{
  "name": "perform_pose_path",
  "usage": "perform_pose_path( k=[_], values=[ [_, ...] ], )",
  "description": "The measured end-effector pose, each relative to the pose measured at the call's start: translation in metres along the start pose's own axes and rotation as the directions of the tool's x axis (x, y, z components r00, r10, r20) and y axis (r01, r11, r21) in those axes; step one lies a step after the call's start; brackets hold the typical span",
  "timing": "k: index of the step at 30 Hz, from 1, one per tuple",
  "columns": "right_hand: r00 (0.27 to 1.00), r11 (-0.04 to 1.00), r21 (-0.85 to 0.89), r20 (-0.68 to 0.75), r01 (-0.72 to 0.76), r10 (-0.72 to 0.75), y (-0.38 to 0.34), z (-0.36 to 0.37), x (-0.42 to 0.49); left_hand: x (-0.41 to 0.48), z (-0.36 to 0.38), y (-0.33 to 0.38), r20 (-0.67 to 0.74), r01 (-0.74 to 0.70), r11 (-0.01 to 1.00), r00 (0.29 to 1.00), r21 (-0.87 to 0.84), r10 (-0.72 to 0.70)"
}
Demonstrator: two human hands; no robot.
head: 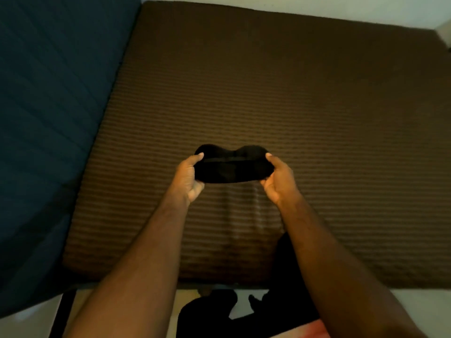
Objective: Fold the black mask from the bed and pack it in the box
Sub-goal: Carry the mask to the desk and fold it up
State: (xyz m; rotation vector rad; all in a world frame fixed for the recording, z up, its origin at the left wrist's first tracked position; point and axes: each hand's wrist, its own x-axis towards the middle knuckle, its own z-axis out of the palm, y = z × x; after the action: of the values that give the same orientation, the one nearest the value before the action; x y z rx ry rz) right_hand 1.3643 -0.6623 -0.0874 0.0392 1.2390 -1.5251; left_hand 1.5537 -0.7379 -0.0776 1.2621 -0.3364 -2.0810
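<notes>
A black eye mask point(233, 164) with two rounded lobes is held up above the brown striped bed point(317, 118), spread out flat between both hands. My left hand point(189, 178) grips its left end, thumb on the near face. My right hand point(278, 178) grips its right end the same way. A strap line runs across the mask's middle. No box is in view.
A dark blue quilted surface point(48, 118) stands along the bed's left side. A pale wall point(317, 6) runs behind the bed. Below the bed's near edge lie a light floor point(415, 306) and dark clothing point(207, 313).
</notes>
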Motion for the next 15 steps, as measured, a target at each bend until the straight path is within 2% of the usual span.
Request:
perform_pose_path(
  k=[3, 7, 12, 15],
  values=[
    [0.999, 0.999, 0.022, -0.022, 0.031, -0.031, -0.015, -0.021, -0.022, -0.023, 0.003, -0.018, 0.071, 0.085, 0.991, 0.994, -0.099, -0.078],
    [1.000, 0.996, 0.082, -0.001, 0.026, -0.026, -0.038, -0.052, -0.054, -0.049, 0.017, -0.040, 0.163, 0.112, 0.985, 0.982, -0.130, -0.091],
    [0.999, 0.988, 0.155, -0.046, 0.013, -0.006, -0.062, -0.110, -0.102, -0.083, 0.056, -0.071, 0.191, -0.005, 1.000, 0.982, 0.007, 0.004],
    [0.995, 0.988, 0.155, -0.097, 0.019, -0.003, -0.078, -0.154, -0.136, -0.108, 0.083, -0.103, 0.233, -0.035, 0.993, 0.973, 0.115, 0.007]
  ],
)
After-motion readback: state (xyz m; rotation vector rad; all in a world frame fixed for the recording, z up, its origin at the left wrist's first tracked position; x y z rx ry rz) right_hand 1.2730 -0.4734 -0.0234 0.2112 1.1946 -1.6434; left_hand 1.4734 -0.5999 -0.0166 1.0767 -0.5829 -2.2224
